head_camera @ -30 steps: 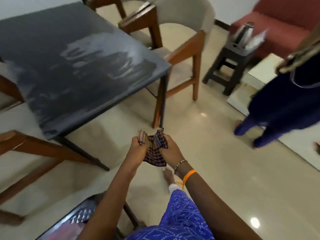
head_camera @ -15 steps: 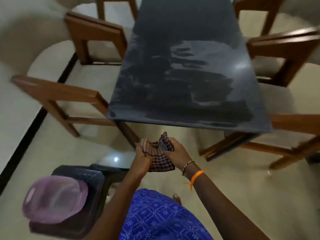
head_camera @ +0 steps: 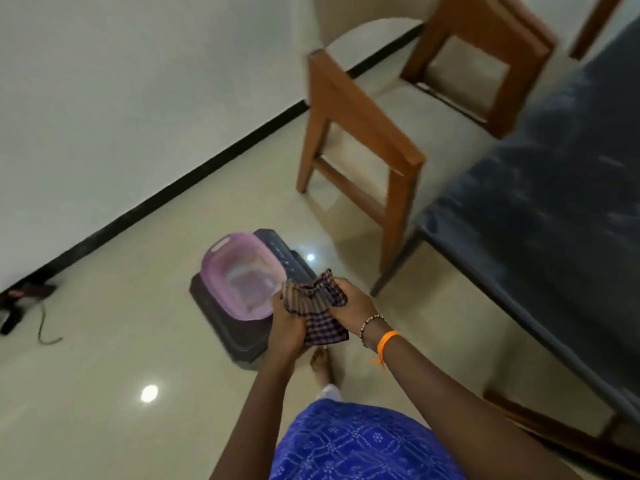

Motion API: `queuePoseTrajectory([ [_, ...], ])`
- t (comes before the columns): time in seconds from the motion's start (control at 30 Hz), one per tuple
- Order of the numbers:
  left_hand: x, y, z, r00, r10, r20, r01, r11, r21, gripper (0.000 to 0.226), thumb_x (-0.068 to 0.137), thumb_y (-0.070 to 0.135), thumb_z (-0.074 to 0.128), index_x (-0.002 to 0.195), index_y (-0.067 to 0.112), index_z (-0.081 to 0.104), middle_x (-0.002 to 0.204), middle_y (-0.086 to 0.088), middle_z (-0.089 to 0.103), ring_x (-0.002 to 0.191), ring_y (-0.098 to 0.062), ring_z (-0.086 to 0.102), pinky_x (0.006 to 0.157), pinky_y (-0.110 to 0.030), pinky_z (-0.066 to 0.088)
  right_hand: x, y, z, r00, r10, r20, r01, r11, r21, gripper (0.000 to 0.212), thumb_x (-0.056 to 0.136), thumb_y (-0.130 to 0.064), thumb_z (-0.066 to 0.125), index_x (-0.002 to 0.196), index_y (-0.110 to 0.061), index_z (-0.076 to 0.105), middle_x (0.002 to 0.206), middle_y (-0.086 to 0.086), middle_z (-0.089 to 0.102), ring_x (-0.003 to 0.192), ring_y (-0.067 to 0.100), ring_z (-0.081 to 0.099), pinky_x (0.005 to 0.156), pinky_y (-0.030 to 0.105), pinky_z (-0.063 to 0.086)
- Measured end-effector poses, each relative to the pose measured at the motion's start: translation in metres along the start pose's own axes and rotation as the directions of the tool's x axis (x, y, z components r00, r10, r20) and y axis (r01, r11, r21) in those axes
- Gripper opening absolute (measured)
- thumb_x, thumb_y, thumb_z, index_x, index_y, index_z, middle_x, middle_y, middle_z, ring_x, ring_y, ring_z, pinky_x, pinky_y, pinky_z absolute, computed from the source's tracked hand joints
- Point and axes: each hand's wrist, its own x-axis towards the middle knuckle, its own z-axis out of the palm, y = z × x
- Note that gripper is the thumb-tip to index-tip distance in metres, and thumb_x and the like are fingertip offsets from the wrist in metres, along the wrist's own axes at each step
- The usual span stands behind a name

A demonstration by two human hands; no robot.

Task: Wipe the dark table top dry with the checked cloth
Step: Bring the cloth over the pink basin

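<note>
The checked cloth [head_camera: 320, 315] is bunched between both hands, held in the air above the floor. My left hand [head_camera: 287, 329] grips its left side and my right hand [head_camera: 349, 308] grips its right side. The dark table top [head_camera: 554, 209] runs along the right edge of the head view, with pale wet streaks on it. The cloth is well clear of the table, to its left and just beside a pink basin [head_camera: 242, 278].
The pink basin sits on a dark plastic stool [head_camera: 239, 334] on the tiled floor. A wooden chair [head_camera: 367, 140] stands at the table's left side, another [head_camera: 485, 60] behind it. A cable and dark object [head_camera: 24, 306] lie by the wall.
The view has swung left, away from the table toward the basin and wall. Both hands keep hold of the bunched cloth, now beside the basin.
</note>
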Motion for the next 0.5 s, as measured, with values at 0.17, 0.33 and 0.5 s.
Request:
queuePoseTrajectory([
  [0.17, 0.047, -0.01, -0.057, 0.984, -0.081, -0.157, 0.062, 0.991, -0.123, 0.032, 0.096, 0.007, 0.031, 0.126, 0.007, 0.043, 0.12, -0.017, 0.058, 0.106, -0.027, 0.06, 0.086, -0.045, 0.054, 0.053, -0.038, 0.059, 0.987, -0.156, 0.044, 0.159, 0.985, -0.072, 0.049, 0.076, 0.007, 0.053, 0.121, -0.011, 0.06, 0.115, 0.011, 0.068, 0.108, 0.025, 0.061, 0.09, 0.021, 0.045],
  [0.33, 0.107, -0.023, -0.095, 0.942, -0.196, -0.274, 0.154, 0.974, -0.168, 0.048, 0.081, -0.012, 0.033, 0.125, 0.003, 0.042, 0.122, -0.019, 0.056, 0.112, -0.031, 0.055, 0.093, -0.051, 0.049, 0.114, -0.057, 0.108, 0.957, -0.241, 0.16, 0.267, 0.948, -0.175, 0.055, 0.077, 0.017, 0.045, 0.129, -0.003, 0.052, 0.13, 0.017, 0.056, 0.122, 0.028, 0.05, 0.097, 0.013, 0.031],
  [0.5, 0.161, -0.037, -0.102, 0.95, -0.231, -0.21, 0.199, 0.966, -0.163, 0.05, 0.074, -0.019, 0.032, 0.113, 0.004, 0.052, 0.116, -0.019, 0.061, 0.112, -0.032, 0.057, 0.094, -0.048, 0.049, 0.165, -0.05, 0.143, 0.966, -0.169, 0.197, 0.217, 0.943, -0.254, 0.059, 0.076, 0.016, 0.041, 0.128, -0.008, 0.053, 0.127, 0.019, 0.054, 0.119, 0.032, 0.05, 0.101, 0.028, 0.037],
])
